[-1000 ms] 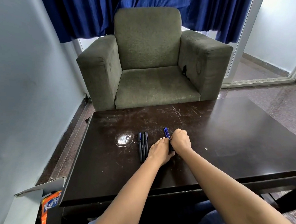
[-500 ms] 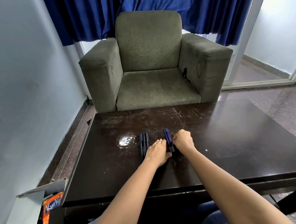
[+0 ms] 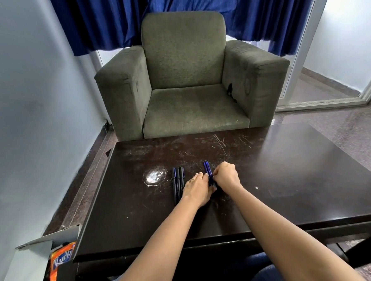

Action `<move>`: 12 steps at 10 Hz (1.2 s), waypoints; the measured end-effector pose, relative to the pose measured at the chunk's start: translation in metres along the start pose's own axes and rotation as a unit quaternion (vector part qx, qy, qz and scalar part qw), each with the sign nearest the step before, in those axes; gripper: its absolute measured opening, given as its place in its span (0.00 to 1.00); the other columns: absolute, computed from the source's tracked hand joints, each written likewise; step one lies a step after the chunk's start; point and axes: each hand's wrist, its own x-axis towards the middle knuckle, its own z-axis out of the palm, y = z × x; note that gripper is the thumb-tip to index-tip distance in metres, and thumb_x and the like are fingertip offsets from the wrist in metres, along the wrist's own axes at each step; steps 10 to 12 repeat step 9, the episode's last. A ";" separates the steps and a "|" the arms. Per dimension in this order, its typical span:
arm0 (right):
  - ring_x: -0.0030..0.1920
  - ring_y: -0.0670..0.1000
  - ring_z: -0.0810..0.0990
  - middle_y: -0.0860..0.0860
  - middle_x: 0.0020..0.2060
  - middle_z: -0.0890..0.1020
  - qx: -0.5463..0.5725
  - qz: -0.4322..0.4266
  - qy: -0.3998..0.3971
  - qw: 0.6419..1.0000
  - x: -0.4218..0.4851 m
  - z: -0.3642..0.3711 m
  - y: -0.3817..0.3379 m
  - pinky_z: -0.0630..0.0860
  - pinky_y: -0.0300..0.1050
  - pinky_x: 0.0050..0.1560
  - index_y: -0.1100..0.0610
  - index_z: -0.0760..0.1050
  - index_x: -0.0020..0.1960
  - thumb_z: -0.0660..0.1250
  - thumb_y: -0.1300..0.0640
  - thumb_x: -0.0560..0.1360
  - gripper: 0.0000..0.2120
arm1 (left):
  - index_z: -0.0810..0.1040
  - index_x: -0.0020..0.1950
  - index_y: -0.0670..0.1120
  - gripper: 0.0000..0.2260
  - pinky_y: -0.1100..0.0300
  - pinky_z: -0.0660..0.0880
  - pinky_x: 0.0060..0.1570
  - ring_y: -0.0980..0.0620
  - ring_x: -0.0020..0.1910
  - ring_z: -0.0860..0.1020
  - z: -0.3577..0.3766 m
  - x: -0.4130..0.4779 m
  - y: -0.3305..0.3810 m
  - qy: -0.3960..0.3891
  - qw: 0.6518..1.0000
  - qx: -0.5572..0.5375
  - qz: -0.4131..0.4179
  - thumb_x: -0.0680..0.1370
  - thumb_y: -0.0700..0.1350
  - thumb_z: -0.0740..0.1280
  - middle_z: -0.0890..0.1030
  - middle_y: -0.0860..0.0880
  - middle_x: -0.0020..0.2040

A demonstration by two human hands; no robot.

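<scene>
Right hand point(image 3: 226, 177) grips the blue pens point(image 3: 207, 169) on the table point(image 3: 289, 178); left hand point(image 3: 196, 189) touches them.

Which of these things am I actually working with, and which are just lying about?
In the job: blue pens, gripped by the right hand, with the left hand against them; likely the black pens lined up beside; table.
Lying about: armchair, snack packet, cardboard box, curtain.

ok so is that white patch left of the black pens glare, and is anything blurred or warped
Head view: white patch looks like a smear catching light, not certain; broad sheen across the right of the table; blue pens sharp; wide lens slants the door frame.
</scene>
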 end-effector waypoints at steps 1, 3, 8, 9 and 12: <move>0.48 0.60 0.83 0.60 0.48 0.83 0.001 -0.001 -0.003 1.000 0.001 0.000 0.001 0.81 0.50 0.45 0.62 0.82 0.49 0.69 0.66 0.71 0.08 | 0.60 0.76 0.42 0.27 0.51 0.59 0.73 0.44 0.76 0.58 0.001 0.001 0.000 -0.004 1.000 0.007 -0.002 0.81 0.54 0.57 0.62 0.41 0.75; 0.49 0.60 0.83 0.59 0.49 0.82 0.000 -0.002 -0.004 1.000 0.001 0.001 0.001 0.81 0.50 0.47 0.62 0.82 0.49 0.69 0.65 0.70 0.08 | 0.60 0.76 0.42 0.26 0.50 0.60 0.72 0.43 0.75 0.59 0.000 0.001 0.001 -0.005 1.000 0.010 -0.005 0.81 0.54 0.57 0.64 0.42 0.74; 0.49 0.60 0.82 0.59 0.49 0.82 -0.012 0.005 -0.018 1.000 0.004 0.000 0.002 0.78 0.47 0.45 0.61 0.82 0.51 0.70 0.67 0.70 0.10 | 0.65 0.72 0.42 0.23 0.50 0.64 0.68 0.44 0.71 0.65 -0.002 -0.002 0.003 0.006 1.000 -0.005 -0.005 0.81 0.52 0.58 0.69 0.42 0.70; 0.49 0.60 0.82 0.59 0.49 0.82 -0.018 0.002 -0.014 1.000 0.005 0.002 0.003 0.79 0.48 0.46 0.61 0.82 0.51 0.69 0.66 0.71 0.10 | 0.65 0.71 0.42 0.22 0.50 0.66 0.66 0.44 0.69 0.67 -0.002 -0.002 0.002 0.023 1.000 -0.016 0.002 0.81 0.51 0.58 0.70 0.43 0.68; 0.49 0.60 0.82 0.59 0.49 0.82 -0.018 0.002 -0.014 1.000 0.005 0.002 0.003 0.79 0.48 0.46 0.61 0.82 0.51 0.69 0.66 0.71 0.10 | 0.65 0.71 0.42 0.22 0.50 0.66 0.66 0.44 0.69 0.67 -0.002 -0.002 0.002 0.023 1.000 -0.016 0.002 0.81 0.51 0.58 0.70 0.43 0.68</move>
